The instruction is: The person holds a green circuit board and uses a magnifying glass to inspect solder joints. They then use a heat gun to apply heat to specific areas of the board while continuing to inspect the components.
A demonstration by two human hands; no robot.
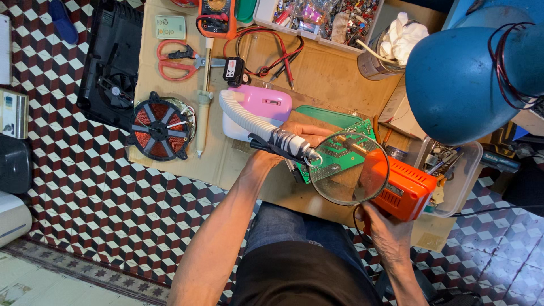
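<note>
Green flat circuit board (345, 152) | left hand (303, 136) | orange boxy soldering gun (399, 190), right hand (385, 229)

1. We see red-handled scissors (177, 59) lying flat on the cardboard sheet (317, 73) that covers the floor.
2. Just right of them we find a long pale suction tool (202, 99), lying lengthwise.
3. We note a round copper coil (160, 126) at the cardboard's left edge, beside a black casing (110, 56) on the tiled floor (85, 187).
4. Further up we see an orange meter (216, 17) with red and black leads (277, 56).
5. We spot a clear tray of small parts (317, 20) at the top.
6. A blue lamp shade (453, 82) fills our upper right.
</note>
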